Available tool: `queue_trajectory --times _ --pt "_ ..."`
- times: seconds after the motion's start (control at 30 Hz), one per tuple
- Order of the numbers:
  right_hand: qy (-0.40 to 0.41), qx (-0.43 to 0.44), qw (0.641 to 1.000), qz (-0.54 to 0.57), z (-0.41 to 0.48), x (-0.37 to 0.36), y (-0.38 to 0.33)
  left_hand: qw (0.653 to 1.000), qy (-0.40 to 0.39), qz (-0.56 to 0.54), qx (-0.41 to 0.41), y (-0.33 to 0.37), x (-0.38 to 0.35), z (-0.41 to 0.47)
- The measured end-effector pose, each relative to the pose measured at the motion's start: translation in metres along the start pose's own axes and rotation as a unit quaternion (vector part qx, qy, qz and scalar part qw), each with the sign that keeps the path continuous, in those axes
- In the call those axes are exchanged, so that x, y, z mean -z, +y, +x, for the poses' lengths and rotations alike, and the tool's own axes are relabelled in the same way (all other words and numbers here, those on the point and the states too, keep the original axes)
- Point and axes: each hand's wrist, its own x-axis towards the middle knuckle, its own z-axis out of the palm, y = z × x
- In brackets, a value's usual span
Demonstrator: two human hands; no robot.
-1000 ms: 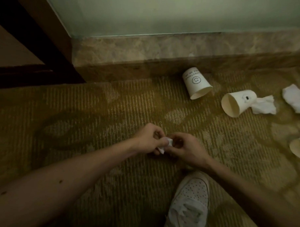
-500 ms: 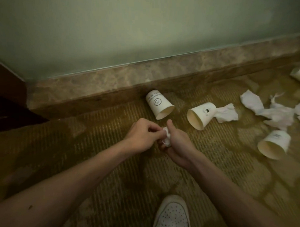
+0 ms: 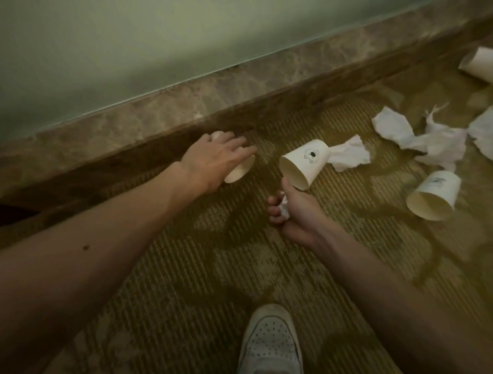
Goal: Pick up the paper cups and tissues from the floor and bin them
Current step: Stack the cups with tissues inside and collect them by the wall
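My left hand [image 3: 215, 160] lies over a white paper cup [image 3: 241, 170] that is on its side against the skirting, fingers spread across it but not closed. My right hand [image 3: 297, 216] is curled around a small crumpled tissue ball [image 3: 284, 209], and its thumb touches the rim of a second tipped cup [image 3: 303, 163] with a small black print. Behind that cup lies a crumpled tissue [image 3: 349, 157]. A third cup [image 3: 435, 194] lies to the right, and a fourth cup [image 3: 484, 65] at the far right by the wall.
Several more crumpled tissues [image 3: 437, 140] are strewn over the patterned carpet [image 3: 181, 268] at the right. A marble skirting [image 3: 187, 100] runs under a pale green wall. My white shoe [image 3: 270, 347] is at the bottom centre. No bin is in view.
My hands have parted. The left one reached out to the cup by the skirting; the right one kept the tissue ball and moved to the second cup's rim. The view swung right.
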Motion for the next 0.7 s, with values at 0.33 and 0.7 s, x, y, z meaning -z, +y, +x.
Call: queue_trajectory --times 0.33,0.7 --pt "0.022 0.123 0.991 -0.046 0.0 0.031 -0.006 0.871 -0.092 -0.454 0.16 0.013 -0.013 -0.001" --pt "-0.04 0.18 0.983 -0.022 -0.034 0.034 -0.02 0.674 -0.051 -0.734 0.069 0.114 0.031 0.0"
